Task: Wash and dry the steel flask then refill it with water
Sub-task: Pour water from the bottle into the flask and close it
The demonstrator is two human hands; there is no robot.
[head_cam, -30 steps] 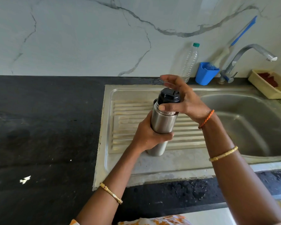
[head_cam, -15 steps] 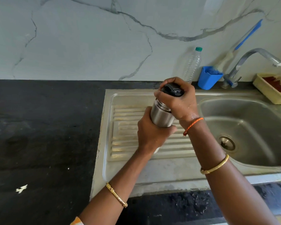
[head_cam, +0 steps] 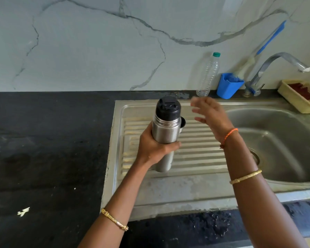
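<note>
- The steel flask (head_cam: 166,133) was a brushed-metal cylinder, upright over the ribbed drainboard (head_cam: 200,151) of the stainless sink (head_cam: 283,140), with its base low over the ridges; whether it touched them could not be told.
- A glossy black cap (head_cam: 168,109), rounded and ridged at the top, sat on the flask's neck.
- The left hand (head_cam: 153,147) gripped the flask's middle, fingers wrapped behind and thumb curled across the front.
- And the right hand (head_cam: 210,118) was off it, motion-blurred, fingers spread and loose, just right of the cap, holding nothing.
- Half a second before, that right hand had been clamped over the cap; now the cap stood fully in view.
- The flask also sat a touch further left over the drainboard than before.
- Behind, against the veined marble-look wall: a clear ribbed plastic bottle (head_cam: 208,76) with a green top, a blue plastic holder (head_cam: 228,85) with a brush (head_cam: 268,42), and a curved metal tap (head_cam: 276,63).
- A pale yellow tray (head_cam: 293,99) sat at the far right, on the speckled black stone counter (head_cam: 43,149).
</note>
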